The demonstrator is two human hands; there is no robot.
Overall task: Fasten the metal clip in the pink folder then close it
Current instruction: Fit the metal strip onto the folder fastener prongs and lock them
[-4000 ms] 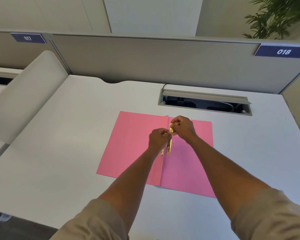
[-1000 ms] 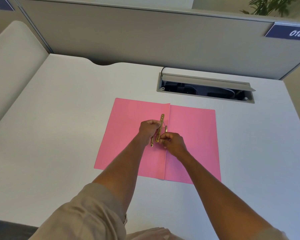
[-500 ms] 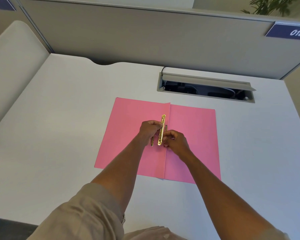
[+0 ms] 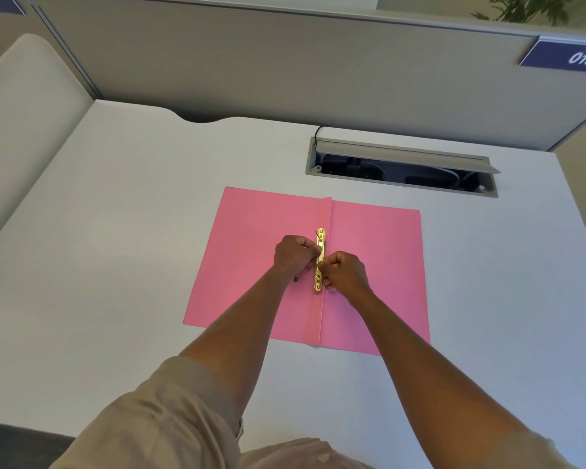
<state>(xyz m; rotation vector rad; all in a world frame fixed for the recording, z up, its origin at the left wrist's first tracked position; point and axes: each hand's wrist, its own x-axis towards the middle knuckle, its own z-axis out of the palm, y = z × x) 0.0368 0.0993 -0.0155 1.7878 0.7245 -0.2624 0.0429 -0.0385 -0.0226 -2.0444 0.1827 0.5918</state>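
Lying open at frame centre on the white desk (image 4: pixel 149 231), one pink folder (image 4: pixel 376 265) carried one gold metal clip (image 4: pixel 319 262) along its fold; left hand (image 4: pixel 293 255) and right hand (image 4: pixel 345 274), both curled, pinched it.

Both bare forearms reach forward from rolled beige sleeves, converging toward the middle. The left hand (image 4: pixel 295 255) is curled into a loose fist, fingertips pinched rightward. The right hand (image 4: pixel 344 270) sits just nearer, knuckles up, fingers pinched leftward.
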